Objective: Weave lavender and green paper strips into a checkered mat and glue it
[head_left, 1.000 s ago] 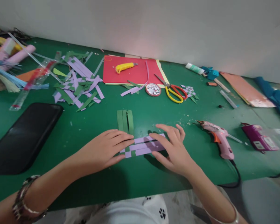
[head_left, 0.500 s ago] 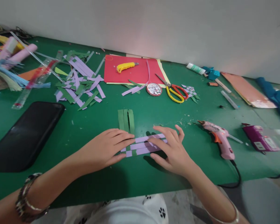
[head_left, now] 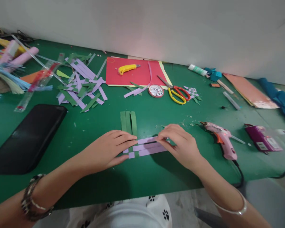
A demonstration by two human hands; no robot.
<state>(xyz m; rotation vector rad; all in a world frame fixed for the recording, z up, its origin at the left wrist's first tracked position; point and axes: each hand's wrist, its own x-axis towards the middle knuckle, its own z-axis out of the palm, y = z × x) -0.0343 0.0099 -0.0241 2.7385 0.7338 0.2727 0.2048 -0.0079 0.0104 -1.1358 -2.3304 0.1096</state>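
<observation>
My left hand [head_left: 109, 148] lies flat, fingers stretched out, over the woven end of green and purple paper strips. Beyond its fingertips the green paper strips [head_left: 128, 122] stick out away from me, while the purple paper strips [head_left: 148, 148] run to the right. Thumb and forefinger of my right hand [head_left: 179, 144] are pinched together at the uppermost purple strip, over its right part. Below it, the other purple strips rest on the table, their right ends partly under that hand. Part of the weave is hidden beneath my left hand.
A black phone [head_left: 29, 139] lies to the left, a pink glue gun [head_left: 222, 137] to the right. Farther back are paper scraps [head_left: 85, 82], a yellow cutter [head_left: 128, 68] on red sheets [head_left: 111, 76], scissors [head_left: 178, 95] and a round dish [head_left: 156, 91].
My right hand's fingers, spread over the purple strips before, have closed into a pinch at the top strip. The left hand stays on the woven end.
</observation>
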